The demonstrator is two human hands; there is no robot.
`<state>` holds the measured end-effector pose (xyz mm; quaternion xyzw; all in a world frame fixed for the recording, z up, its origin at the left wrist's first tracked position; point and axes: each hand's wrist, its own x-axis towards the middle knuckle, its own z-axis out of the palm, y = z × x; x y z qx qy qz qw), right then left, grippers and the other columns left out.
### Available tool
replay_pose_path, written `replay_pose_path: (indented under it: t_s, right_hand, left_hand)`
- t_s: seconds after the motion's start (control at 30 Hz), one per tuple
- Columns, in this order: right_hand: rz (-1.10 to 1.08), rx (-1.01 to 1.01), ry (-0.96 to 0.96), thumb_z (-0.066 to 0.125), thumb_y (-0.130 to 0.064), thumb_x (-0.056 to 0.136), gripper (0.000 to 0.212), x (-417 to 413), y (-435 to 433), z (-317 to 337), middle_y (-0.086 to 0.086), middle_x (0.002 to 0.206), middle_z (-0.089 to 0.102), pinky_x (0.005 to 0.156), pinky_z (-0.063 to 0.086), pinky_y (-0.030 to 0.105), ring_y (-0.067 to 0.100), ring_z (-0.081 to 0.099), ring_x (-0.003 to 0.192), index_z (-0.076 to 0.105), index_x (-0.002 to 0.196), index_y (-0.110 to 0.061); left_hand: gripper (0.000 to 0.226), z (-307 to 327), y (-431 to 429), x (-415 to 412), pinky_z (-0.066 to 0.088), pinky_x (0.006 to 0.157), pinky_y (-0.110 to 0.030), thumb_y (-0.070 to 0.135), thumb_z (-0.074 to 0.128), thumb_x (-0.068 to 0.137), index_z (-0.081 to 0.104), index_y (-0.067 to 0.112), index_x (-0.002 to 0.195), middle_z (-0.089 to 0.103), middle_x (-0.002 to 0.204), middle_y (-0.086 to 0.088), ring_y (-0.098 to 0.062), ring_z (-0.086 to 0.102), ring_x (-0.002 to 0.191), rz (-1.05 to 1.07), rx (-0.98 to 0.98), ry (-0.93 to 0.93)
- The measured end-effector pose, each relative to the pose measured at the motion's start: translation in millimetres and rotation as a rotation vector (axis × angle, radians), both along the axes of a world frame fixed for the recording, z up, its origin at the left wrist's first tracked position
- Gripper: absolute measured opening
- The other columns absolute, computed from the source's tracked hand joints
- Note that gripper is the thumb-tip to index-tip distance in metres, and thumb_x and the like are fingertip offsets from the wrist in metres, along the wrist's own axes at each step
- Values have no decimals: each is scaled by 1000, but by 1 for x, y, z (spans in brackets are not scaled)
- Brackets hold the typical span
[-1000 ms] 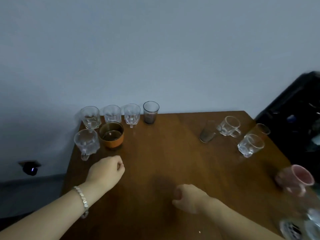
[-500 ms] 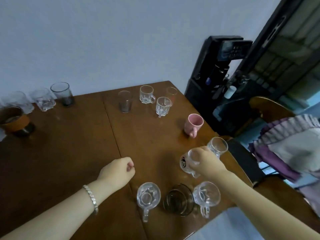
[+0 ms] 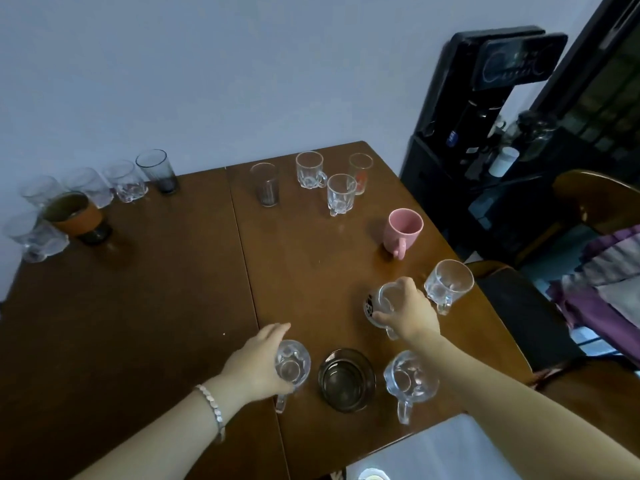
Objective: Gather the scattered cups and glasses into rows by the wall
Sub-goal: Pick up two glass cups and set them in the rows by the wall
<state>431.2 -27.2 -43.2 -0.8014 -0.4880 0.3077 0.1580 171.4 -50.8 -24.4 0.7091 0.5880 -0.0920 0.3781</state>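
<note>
Right hand (image 3: 408, 311) hides most of the printed glass (image 3: 375, 306) (print unreadable)

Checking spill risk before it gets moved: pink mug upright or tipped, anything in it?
Upright. The pink mug stands on its base on the table, mouth up, handle toward the camera. The visible interior looks empty; its bottom is not fully in view.

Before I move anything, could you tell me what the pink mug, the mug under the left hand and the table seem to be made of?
Pink mug: opaque, smooth, likely glazed ceramic. Mug under the left hand: clear faceted glass, the table showing through it. Table: brown, glossy, probably varnished wood or veneer, with a seam down the middle.
</note>
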Motion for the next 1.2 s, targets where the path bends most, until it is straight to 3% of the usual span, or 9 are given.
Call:
replay_pose_path:
  t_s: [0.07, 0.13, 0.17, 0.27, 0.33, 0.53, 0.73, 0.93, 1.2]
  right_hand:
    - [25, 64, -32, 79, -35, 72, 69, -3, 2, 14, 3, 126, 58, 65, 56, 31, 18, 63, 78, 39, 127, -24]
    - [84, 114, -44, 78, -39, 72, 67, -9, 4, 30, -2, 124, 59, 57, 46, 19, 9, 53, 61, 41, 126, -25]
    - [113, 138, -36, 78, -40, 71, 66, -14, 4, 38, -3, 124, 59, 57, 42, 17, 8, 53, 62, 42, 125, -25]
    - [192, 176, -18, 81, -45, 66, 72, -34, 6, 56, -5, 128, 59, 73, 47, 22, 14, 62, 97, 44, 125, -27]
    - [237, 176, 23, 82, -46, 65, 75, -53, 9, 63, -6, 130, 58, 78, 47, 22, 16, 60, 110, 44, 127, -28]
    - [389, 173, 101, 82, -47, 63, 72, -136, 40, 76, -10, 117, 61, 75, 43, 23, 8, 53, 97, 46, 124, -32]
    - [450, 144, 103, 81, -48, 64, 72, -238, 88, 72, -7, 119, 62, 75, 47, 27, 15, 59, 104, 45, 124, -32]
    - [436, 99, 49, 79, -48, 64, 75, -325, 149, 55, -6, 124, 61, 81, 52, 32, 16, 60, 106, 43, 127, -31]
    - [382, 44, -59, 79, -48, 65, 73, -385, 228, 23, -5, 121, 60, 77, 52, 30, 16, 60, 102, 42, 125, -33]
  left_hand:
    - [105, -11, -4, 4, 40, 108, -41, 37, 80, 69, 13, 28, 150, 18, 158, 6, -21, 33, 139, -39, -6, 69]
    - [103, -21, -7, 7, 43, 105, -37, 40, 79, 69, 16, 26, 149, 29, 152, 4, -20, 42, 133, -14, 17, 95]
    - [100, -24, -7, 7, 45, 103, -34, 41, 78, 69, 18, 25, 149, 35, 148, 4, -19, 46, 129, 1, 45, 96]
    - [94, -30, -7, -1, 49, 99, -32, 43, 77, 69, 25, 25, 145, 44, 138, 5, -18, 53, 121, 110, 112, 54]
    - [90, -28, -1, -19, 52, 94, -30, 46, 78, 66, 32, 28, 141, 50, 130, 7, -15, 57, 115, 234, 142, 4]
    - [87, 8, 41, -114, 53, 87, -25, 47, 81, 63, 36, 30, 136, 55, 124, 9, -12, 59, 109, 434, 267, -34]
    - [82, 41, 111, -227, 51, 84, -35, 45, 80, 64, 39, 29, 133, 55, 121, 0, -22, 59, 108, 493, 400, 37]
    - [81, 36, 206, -305, 53, 87, -40, 44, 78, 70, 40, 17, 136, 42, 137, -5, -28, 56, 115, 446, 493, 113]
    - [76, 5, 313, -329, 35, 102, -40, 57, 68, 72, 46, 12, 129, 53, 128, -5, -24, 50, 120, 99, 585, 398]
